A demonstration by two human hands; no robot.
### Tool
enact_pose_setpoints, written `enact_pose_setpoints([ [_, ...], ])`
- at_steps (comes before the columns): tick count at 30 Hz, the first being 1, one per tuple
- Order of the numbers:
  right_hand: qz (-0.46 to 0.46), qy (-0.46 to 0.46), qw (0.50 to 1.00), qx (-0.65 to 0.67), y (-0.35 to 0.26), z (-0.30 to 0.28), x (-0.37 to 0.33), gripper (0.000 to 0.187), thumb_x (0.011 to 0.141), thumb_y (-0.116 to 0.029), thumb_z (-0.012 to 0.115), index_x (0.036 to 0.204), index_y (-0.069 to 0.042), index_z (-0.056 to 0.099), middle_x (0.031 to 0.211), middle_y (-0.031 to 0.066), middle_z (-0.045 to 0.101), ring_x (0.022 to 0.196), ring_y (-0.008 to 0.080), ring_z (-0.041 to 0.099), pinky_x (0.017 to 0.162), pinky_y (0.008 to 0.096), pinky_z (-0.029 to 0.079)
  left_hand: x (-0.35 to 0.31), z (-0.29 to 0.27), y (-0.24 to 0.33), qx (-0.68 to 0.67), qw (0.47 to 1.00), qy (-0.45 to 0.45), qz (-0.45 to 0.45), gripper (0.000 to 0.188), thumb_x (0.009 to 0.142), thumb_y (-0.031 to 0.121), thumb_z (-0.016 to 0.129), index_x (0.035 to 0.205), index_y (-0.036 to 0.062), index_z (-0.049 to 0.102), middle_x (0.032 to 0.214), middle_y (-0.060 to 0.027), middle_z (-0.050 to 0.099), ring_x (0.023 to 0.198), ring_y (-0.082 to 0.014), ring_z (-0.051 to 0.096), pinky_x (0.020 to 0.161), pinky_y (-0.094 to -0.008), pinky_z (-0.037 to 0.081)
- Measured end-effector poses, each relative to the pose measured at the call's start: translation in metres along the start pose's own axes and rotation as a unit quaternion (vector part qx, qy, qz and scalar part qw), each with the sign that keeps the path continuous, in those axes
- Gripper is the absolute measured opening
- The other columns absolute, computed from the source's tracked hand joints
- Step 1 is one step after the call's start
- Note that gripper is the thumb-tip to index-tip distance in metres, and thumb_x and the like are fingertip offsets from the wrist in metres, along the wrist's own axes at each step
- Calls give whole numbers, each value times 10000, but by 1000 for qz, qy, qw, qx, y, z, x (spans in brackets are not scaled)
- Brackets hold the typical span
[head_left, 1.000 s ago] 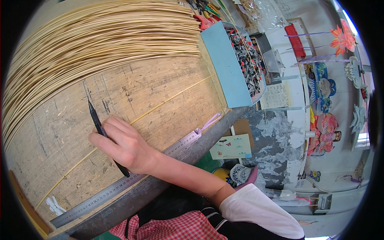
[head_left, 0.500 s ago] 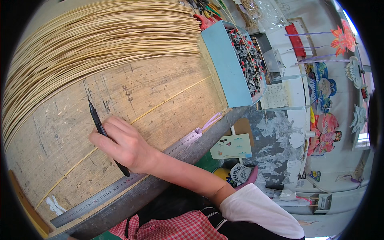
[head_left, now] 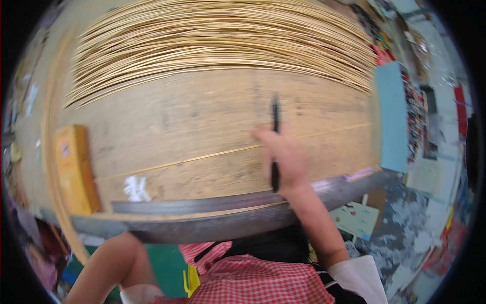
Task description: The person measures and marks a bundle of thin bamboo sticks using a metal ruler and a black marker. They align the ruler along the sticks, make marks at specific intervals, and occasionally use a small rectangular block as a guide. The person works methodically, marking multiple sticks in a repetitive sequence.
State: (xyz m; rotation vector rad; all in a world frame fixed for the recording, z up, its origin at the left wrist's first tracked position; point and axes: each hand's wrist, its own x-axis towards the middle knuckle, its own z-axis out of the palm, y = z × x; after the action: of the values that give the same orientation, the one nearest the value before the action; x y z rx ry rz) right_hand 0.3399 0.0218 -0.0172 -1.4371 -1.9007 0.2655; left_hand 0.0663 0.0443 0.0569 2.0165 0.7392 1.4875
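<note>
My right hand (head_left: 288, 158), blurred by motion, is closed round a black pen (head_left: 275, 175) held upright over the table. Its tip points away from me. A single thin bamboo strip (head_left: 202, 157) lies across the wooden tabletop (head_left: 202, 116) and passes under the right hand. Along the near edge lies a metal ruler (head_left: 202, 203). Only my left arm (head_left: 119, 258) shows at the lower left, bent at the elbow; the left hand is out of sight.
Many bamboo strips (head_left: 223, 40) form a wide bundle at the back. A yellow box (head_left: 76, 169) stands left, near a crumpled white piece (head_left: 135, 188) and a long pale wooden strip (head_left: 49, 137). To the right, a light-blue box (head_left: 391, 119) holds small black and red pieces.
The view has swung left, bringing the yellow box and my left arm into sight. My right hand still holds the pen above the bamboo strip, now more upright in view.
</note>
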Motion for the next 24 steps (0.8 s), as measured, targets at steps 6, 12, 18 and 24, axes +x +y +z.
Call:
enact_pose_setpoints([
  [6,2,-19,998,61,-5,5,9,320,840,40,654,1152,-26,630,951,179,613,846,387,593,742,443,491,-11,-46,53,129,991,4,-35,184,796,150,668,679,53,565,622,-81,589,485,-206,590,482,-364,509],
  [12,79,-116,990,-16,-16,-16,14,263,861,62,664,1111,-10,632,926,190,585,875,369,584,779,413,479,-43,-63,69,192,978,36,-74,185,793,147,667,674,54,560,615,-80,585,480,-207,587,481,-367,507],
  [18,17,-151,988,-28,-15,-18,16,277,841,97,677,1095,-7,633,903,187,567,859,359,570,778,409,472,-62,-19,40,243,924,-19,-293,258,790,-4,752,1047,-13,733,1007,-137,736,956,-309,713,849,-375,571],
  [24,2,-165,985,-41,-14,-21,8,316,814,102,697,1102,-18,648,941,180,615,877,357,593,785,409,486,-88,-21,18,262,916,-121,-278,575,825,43,755,1371,-1,578,1447,-160,542,1356,-349,518,1102,-440,466],
])
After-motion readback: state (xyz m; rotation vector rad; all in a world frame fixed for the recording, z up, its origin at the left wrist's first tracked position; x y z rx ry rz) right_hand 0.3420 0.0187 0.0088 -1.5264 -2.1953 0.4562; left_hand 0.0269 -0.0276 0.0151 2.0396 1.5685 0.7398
